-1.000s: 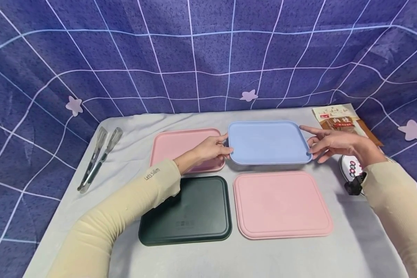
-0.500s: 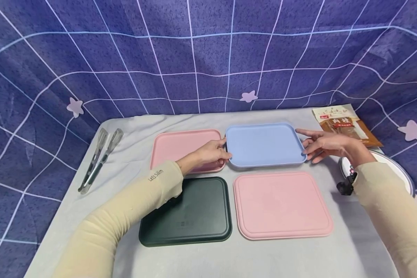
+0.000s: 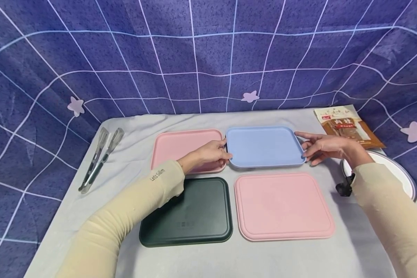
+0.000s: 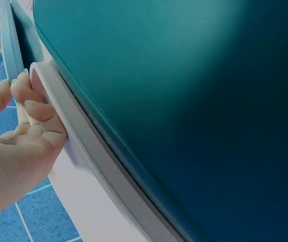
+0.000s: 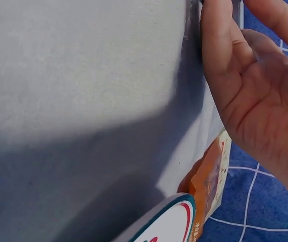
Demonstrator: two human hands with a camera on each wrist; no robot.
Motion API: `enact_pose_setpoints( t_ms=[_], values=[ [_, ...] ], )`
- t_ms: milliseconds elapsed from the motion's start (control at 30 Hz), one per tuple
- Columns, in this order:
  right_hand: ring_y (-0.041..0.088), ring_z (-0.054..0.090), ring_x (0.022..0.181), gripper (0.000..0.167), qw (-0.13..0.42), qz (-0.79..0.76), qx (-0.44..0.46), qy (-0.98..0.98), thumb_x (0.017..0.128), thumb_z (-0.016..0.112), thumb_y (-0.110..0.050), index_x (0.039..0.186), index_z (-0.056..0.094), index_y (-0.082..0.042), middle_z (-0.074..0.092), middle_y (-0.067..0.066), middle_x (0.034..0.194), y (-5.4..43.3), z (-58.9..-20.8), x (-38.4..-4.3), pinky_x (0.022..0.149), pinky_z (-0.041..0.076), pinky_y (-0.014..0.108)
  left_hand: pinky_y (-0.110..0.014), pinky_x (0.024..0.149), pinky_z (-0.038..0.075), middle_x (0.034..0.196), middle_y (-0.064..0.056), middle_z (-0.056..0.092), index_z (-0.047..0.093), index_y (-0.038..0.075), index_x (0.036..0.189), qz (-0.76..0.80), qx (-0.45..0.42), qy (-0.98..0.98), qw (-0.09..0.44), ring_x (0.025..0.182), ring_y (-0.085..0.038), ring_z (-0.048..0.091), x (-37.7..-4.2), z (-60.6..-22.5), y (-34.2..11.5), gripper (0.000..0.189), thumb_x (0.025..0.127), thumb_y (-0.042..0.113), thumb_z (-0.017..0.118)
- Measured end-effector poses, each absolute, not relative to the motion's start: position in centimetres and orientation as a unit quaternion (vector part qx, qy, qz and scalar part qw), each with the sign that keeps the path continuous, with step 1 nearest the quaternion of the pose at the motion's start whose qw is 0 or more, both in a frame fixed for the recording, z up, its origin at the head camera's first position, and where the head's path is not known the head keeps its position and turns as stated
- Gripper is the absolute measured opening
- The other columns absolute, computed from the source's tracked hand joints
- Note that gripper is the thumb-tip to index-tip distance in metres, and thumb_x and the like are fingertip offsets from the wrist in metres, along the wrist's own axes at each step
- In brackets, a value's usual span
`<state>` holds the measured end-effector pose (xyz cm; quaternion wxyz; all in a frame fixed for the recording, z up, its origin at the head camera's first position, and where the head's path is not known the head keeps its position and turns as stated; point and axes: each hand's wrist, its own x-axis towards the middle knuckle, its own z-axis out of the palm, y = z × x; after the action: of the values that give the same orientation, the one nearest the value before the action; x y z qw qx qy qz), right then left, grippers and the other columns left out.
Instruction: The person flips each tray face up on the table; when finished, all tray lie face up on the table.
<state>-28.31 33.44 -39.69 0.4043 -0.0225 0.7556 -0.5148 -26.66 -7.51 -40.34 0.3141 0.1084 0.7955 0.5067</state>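
Observation:
A light blue tray (image 3: 265,146) lies level at the back of the table, right beside a pink tray (image 3: 173,144). My left hand (image 3: 212,151) pinches the blue tray's left edge and reaches over the pink one; the left wrist view shows the thumb and fingertips at that blue edge (image 4: 12,48). At the opposite end, my right hand (image 3: 324,146) holds the right edge near the front corner, its index finger stretched along the side. The right fingertips are cut off in the right wrist view, where mostly the palm (image 5: 265,101) shows.
Nearer the front lie a dark green tray (image 3: 187,212) and a second pink tray (image 3: 285,206), both apparently face down. Metal tongs (image 3: 102,160) rest at the left. A brown-and-cream packet (image 3: 347,125) and a white, dark-rimmed round plate (image 3: 396,170) sit at the right.
The blue tray has come down and slightly left onto the table, between both hands. My right arm has shifted left with it, uncovering more of the round plate.

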Motion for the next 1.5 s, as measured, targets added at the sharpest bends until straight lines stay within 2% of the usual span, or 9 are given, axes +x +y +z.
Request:
enact_pose_setpoints(
  t_ms=[333, 967, 1500],
  values=[
    [0.016, 0.067, 0.081, 0.108, 0.429, -0.5, -0.027, 0.752, 0.093, 0.064, -0.002, 0.16, -0.015, -0.03, 0.056, 0.004, 0.094, 33.1, -39.71, -28.7, 0.074, 0.061, 0.037, -0.02, 0.059, 0.051, 0.068, -0.002, 0.064, 0.002, -0.001, 0.159, 0.499, 0.104, 0.795, 0.329, 0.055, -0.007, 0.058, -26.9, -40.02, -7.35, 0.088, 0.098, 0.01, 0.063],
    [0.018, 0.068, 0.081, 0.107, 0.417, -0.476, -0.01, 0.774, 0.092, 0.064, -0.004, 0.16, -0.014, -0.032, 0.058, 0.006, 0.095, 32.74, -39.8, -28.64, 0.073, 0.06, 0.038, -0.022, 0.064, 0.052, 0.07, -0.001, 0.064, -0.004, 0.002, 0.159, 0.427, 0.12, 0.821, 0.36, 0.06, -0.01, 0.061, -27.28, -39.56, -7.46, 0.089, 0.101, 0.023, 0.06],
    [0.017, 0.068, 0.082, 0.106, 0.418, -0.472, -0.018, 0.776, 0.094, 0.062, -0.004, 0.159, -0.016, -0.032, 0.053, 0.003, 0.095, 32.82, -39.94, -28.76, 0.072, 0.06, 0.038, -0.02, 0.063, 0.049, 0.061, 0.004, 0.061, -0.013, -0.004, 0.156, 0.366, 0.157, 0.84, 0.368, 0.058, -0.006, 0.059, -27.47, -39.46, -7.34, 0.102, 0.096, 0.017, 0.067]
  ],
)
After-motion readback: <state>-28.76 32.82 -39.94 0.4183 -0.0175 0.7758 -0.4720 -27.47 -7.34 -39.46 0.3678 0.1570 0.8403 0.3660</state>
